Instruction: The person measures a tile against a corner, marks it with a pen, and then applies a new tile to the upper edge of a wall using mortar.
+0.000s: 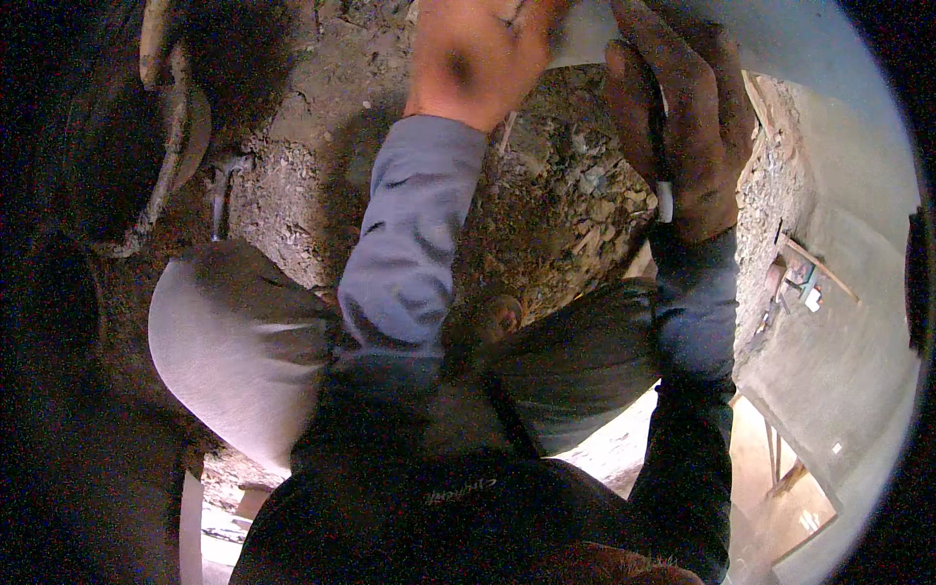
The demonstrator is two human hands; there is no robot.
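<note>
At the top centre, my left hand (pixel 473 58) is raised by a smooth grey surface (pixel 585 34), its fingertips cut off or unclear at the frame's edge. Just to its right, my right hand (pixel 697 117) has fingers curled round a thin dark item with a white end (pixel 665 200), probably a pen or small tool, reaching up beside the same surface. I cannot make out whether my left hand holds anything.
A metal hammer-like tool (pixel 221 200) lies on dirt at the left, near dark curved pieces (pixel 166 175). Rubble (pixel 580 175) covers the ground below my hands. Far right, planks and small items (pixel 799 273) rest on pale concrete (pixel 819 370). My knees (pixel 239 341) frame the lower middle.
</note>
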